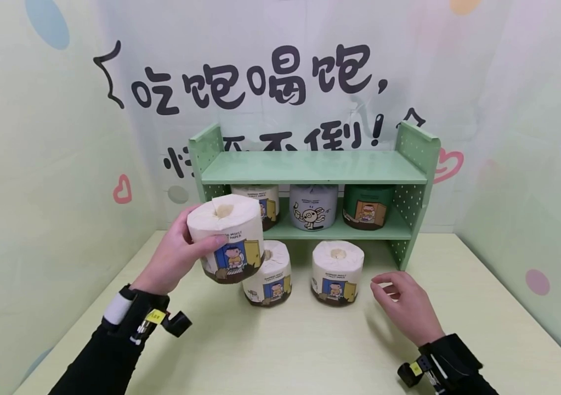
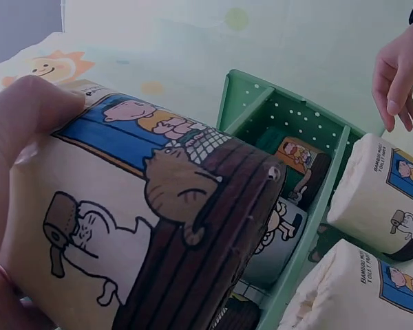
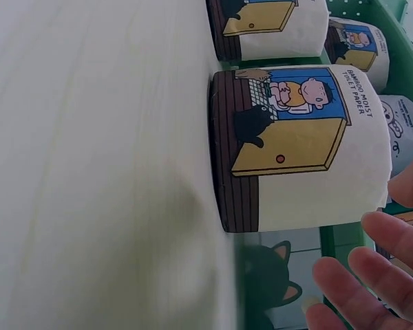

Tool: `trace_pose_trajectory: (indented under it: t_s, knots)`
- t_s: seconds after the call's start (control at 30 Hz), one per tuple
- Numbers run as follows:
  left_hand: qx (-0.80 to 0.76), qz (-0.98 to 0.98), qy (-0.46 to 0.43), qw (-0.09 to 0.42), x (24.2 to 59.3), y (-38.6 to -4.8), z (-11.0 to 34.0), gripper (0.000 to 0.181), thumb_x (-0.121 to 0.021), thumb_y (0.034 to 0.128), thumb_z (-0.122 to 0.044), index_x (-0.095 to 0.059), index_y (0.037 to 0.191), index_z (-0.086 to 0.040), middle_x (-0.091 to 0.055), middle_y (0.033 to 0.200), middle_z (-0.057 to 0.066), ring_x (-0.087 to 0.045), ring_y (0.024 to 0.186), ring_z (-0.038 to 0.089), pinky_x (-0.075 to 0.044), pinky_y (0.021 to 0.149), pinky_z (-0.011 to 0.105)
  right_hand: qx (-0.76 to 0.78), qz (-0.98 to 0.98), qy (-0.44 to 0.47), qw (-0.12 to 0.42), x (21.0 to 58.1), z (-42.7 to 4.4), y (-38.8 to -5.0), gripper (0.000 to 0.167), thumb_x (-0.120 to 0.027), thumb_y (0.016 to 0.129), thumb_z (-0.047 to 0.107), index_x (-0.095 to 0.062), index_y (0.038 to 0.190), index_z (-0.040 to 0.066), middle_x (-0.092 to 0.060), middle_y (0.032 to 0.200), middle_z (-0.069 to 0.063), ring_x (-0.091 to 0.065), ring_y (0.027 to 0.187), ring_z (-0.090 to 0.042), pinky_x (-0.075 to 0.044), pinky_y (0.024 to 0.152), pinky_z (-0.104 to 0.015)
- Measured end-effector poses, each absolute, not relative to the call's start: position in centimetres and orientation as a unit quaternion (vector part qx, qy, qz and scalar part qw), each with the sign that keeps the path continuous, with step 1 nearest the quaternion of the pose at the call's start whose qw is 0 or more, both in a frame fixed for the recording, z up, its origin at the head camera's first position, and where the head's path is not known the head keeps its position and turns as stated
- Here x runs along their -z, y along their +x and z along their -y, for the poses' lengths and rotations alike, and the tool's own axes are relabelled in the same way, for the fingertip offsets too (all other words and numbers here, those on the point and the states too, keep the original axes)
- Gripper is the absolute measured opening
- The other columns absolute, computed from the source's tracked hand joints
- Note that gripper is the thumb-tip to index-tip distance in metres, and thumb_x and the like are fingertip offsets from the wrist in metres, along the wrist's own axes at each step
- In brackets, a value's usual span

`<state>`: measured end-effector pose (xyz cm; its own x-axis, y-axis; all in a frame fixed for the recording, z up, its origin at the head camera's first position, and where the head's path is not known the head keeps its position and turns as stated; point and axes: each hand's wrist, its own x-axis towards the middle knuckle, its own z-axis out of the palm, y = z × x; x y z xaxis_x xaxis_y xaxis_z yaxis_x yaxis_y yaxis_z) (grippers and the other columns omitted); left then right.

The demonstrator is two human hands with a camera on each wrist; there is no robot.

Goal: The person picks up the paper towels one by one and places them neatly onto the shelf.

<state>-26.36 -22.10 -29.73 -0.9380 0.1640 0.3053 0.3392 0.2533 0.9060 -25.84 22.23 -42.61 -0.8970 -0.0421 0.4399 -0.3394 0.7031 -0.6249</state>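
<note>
In the clasping grip of the left hand (image 1: 166,263), a white paper-wrapped cylindrical roll (image 1: 236,236) is above the pale table (image 1: 310,351), where two similar white rolls (image 1: 338,274) stand unshelved; three wrapped rolls (image 1: 312,209) already stand inside the green perforated rack (image 1: 315,167). The right hand (image 1: 406,304), relaxed, grasps nothing.

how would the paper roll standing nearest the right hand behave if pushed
The paper roll stands upright, so it would probably slide rather than roll. Its squat shape suggests it resists tipping. Its creased wrapper hints at paper that may dent under a firm push.
</note>
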Motion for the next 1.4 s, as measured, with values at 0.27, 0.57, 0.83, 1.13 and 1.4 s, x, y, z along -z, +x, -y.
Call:
trace_pose_trajectory:
  t_s: [0.27,0.57,0.83,1.13,1.4]
  knots:
    - [0.599,0.777,-0.173,0.086,26.8,-27.8,20.8,0.068,-0.072,0.1035,-0.02,-0.036,0.161,-0.012,-0.059,0.15,0.013,-0.063,0.128,0.021,-0.058,0.105,0.033,-0.37,0.902,0.101,0.197,42.7,-22.2,-25.8,0.016,-0.071,0.107,0.021,-0.08,0.115,0.01,-0.073,0.124,-0.011,-0.077,0.102,-0.022,-0.064,0.086,-0.031]
    - [0.603,0.772,-0.167,0.109,23.9,-29.6,20.1,0.069,-0.076,0.103,-0.029,-0.038,0.159,-0.017,-0.062,0.146,0.007,-0.066,0.124,0.019,-0.057,0.104,0.035,-0.37,0.902,0.103,0.198,42.6,-22.2,-25.9,0.016,-0.071,0.107,0.021,-0.08,0.115,0.01,-0.073,0.123,-0.011,-0.077,0.101,-0.022,-0.065,0.087,-0.035]
    - [0.6,0.773,-0.153,0.135,22.1,-31.4,19.2,0.075,-0.08,0.0999,-0.04,-0.039,0.159,-0.017,-0.062,0.146,0.008,-0.064,0.126,0.022,-0.053,0.109,0.043,-0.37,0.902,0.103,0.195,42.6,-22.2,-25.8,0.016,-0.071,0.107,0.02,-0.079,0.115,0.01,-0.073,0.123,-0.011,-0.076,0.102,-0.022,-0.065,0.087,-0.033]
    - [0.606,0.767,-0.145,0.152,20.3,-32.2,18.5,0.081,-0.08,0.0973,-0.045,-0.036,0.159,-0.017,-0.059,0.146,0.008,-0.063,0.125,0.022,-0.053,0.108,0.046,-0.372,0.901,0.105,0.194,42.5,-22.2,-25.8,0.015,-0.071,0.107,0.02,-0.08,0.115,0.009,-0.074,0.123,-0.011,-0.077,0.102,-0.023,-0.066,0.088,-0.035]
    - [0.608,0.762,-0.154,0.159,19.6,-32.8,18.0,0.098,-0.083,0.0964,-0.042,-0.024,0.174,-0.024,-0.055,0.156,0.011,-0.059,0.135,0.027,-0.049,0.119,0.057,-0.369,0.904,0.101,0.189,42.6,-22.2,-25.8,0.016,-0.071,0.107,0.021,-0.08,0.115,0.01,-0.073,0.123,-0.011,-0.077,0.102,-0.022,-0.065,0.088,-0.035]
